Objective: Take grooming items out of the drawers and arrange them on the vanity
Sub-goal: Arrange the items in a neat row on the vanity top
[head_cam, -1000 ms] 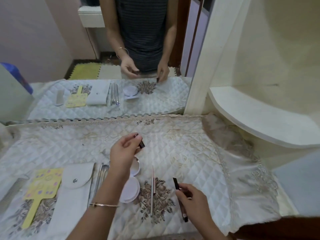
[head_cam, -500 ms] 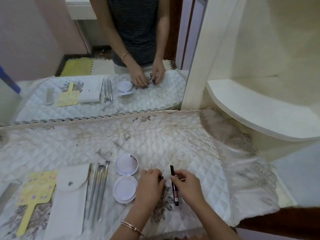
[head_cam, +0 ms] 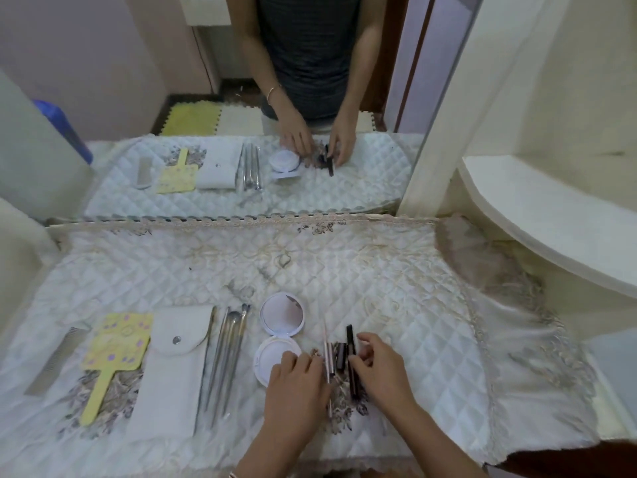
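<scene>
Grooming items laid in a row on the quilted cloth point(head_cam: 396, 270) covering the table, in front of a mirror point(head_cam: 241, 98). From left: a metal comb point(head_cam: 55, 360); a yellow hand mirror point(head_cam: 113, 350), handle toward the viewer; a white snap pouch point(head_cam: 172, 370); a set of slim metal tools point(head_cam: 224, 357) lying parallel just beside the pouch; and an open round compact point(head_cam: 280, 336), its lid hinged away from the viewer. Right of the compact lie a thin pale pencil point(head_cam: 327, 357), a short dark cap point(head_cam: 341, 355) and a dark tube point(head_cam: 351, 360), side by side. The left hand point(head_cam: 296, 384) rests palm down, fingers loosely curled, fingertips at the pale pencil; whether it grips the pencil cannot be told. The right hand point(head_cam: 382, 367) is partly curled, thumb and fingertips closed on the dark tube, which lies on the cloth.
</scene>
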The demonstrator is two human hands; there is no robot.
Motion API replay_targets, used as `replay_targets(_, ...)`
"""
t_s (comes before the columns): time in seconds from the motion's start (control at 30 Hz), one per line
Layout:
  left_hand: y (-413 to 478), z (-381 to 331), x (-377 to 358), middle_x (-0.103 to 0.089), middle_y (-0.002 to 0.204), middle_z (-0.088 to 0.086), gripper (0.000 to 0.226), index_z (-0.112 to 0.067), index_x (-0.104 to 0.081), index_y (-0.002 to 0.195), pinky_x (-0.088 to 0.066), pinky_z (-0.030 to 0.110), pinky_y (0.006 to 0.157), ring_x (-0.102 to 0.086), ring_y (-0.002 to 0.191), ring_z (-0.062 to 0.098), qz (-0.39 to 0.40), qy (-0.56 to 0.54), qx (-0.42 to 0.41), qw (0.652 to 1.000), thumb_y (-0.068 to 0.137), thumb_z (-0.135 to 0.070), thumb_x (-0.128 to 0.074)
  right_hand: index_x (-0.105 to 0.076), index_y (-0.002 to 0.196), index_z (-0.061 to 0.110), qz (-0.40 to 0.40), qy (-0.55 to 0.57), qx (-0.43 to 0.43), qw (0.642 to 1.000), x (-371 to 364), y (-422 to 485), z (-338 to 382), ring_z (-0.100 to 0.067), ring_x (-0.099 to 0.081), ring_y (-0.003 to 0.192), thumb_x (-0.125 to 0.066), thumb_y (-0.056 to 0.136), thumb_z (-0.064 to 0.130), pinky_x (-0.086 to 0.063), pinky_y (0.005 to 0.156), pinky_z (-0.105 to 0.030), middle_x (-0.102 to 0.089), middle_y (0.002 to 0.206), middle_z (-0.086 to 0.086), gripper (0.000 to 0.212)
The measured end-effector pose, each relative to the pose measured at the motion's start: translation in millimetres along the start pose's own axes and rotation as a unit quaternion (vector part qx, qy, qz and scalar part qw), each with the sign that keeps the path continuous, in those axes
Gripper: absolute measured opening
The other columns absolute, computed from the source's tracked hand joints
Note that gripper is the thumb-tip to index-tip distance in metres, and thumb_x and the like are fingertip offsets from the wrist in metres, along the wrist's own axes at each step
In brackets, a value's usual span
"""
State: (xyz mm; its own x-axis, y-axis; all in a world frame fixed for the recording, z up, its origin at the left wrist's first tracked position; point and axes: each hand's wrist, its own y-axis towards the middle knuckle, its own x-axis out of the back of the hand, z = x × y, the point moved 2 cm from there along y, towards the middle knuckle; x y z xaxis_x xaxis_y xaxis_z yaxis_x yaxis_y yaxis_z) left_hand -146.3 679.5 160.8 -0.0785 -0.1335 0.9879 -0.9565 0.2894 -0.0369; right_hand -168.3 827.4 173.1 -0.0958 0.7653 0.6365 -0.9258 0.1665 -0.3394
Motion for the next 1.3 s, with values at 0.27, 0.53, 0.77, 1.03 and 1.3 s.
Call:
replay_targets(0.27, 6, -5, 0, -0.058, 0.059, -0.012, 0.023, -0.030, -0.059, 0.062, -0.045, 0.027, 0.047, -0.058, 0.060, 0.015, 0.004, -0.026, 0.017, 0.999, 0.054, -0.050, -0.067, -0.059, 0.115, 0.016, 0.004, 0.005, 0.027, 1.000, -6, 2, 1, 0.001, -0.050, 0.071, -0.057, 0.087, 0.011, -0.039, 0.060, -0.007, -0.058, 0.090, 0.004, 0.028)
replay_targets(0.53, -14, 33, 26, -0.066, 0.069, -0.012, 0.029, -0.026, -0.068, 0.076, -0.047, 0.025, 0.059, -0.041, 0.079, 0.012, -0.091, -0.082, 0.093, 0.988, 0.072, -0.040, -0.043, -0.056, 0.119, 0.013, -0.048, -0.014, 0.104, 0.993, 3, 3, 23, -0.017, -0.055, 0.098, -0.054, 0.090, 0.016, -0.042, 0.082, -0.021, -0.059, 0.111, -0.005, 0.029)
replay_targets(0.77, -76, 149, 53, -0.070, 0.090, 0.010, 0.044, -0.008, -0.070, 0.091, -0.053, 0.040, 0.076, -0.065, 0.086, 0.032, -0.084, -0.149, 0.251, 0.953, 0.079, -0.032, -0.036, -0.058, 0.119, 0.011, 0.037, -0.049, 0.244, 0.968, -53, -4, 92, -0.020, -0.050, 0.112, -0.052, 0.092, 0.024, -0.034, 0.088, -0.023, -0.061, 0.116, -0.005, 0.031)
replay_targets(1.03, -120, 298, 64, -0.057, 0.126, 0.020, 0.040, 0.000, -0.059, 0.119, -0.040, 0.040, 0.101, -0.051, 0.117, 0.037, -0.086, -0.168, 0.315, 0.930, 0.087, -0.016, -0.041, -0.069, 0.086, 0.015, 0.027, -0.138, 0.333, 0.932, -168, -32, 159, -0.013, -0.056, 0.083, -0.052, 0.076, 0.028, -0.044, 0.076, -0.025, -0.071, 0.081, -0.002, 0.023)
replay_targets(1.3, -119, 390, 45, -0.051, 0.135, 0.021, 0.051, -0.002, -0.053, 0.127, -0.043, 0.041, 0.101, -0.045, 0.125, 0.037, -0.005, -0.123, 0.194, 0.973, 0.079, -0.006, -0.036, -0.066, 0.105, 0.018, 0.083, -0.261, 0.311, 0.910, -263, -64, 221, -0.020, -0.068, 0.094, -0.059, 0.068, 0.039, -0.059, 0.076, -0.033, -0.070, 0.105, -0.003, 0.043)
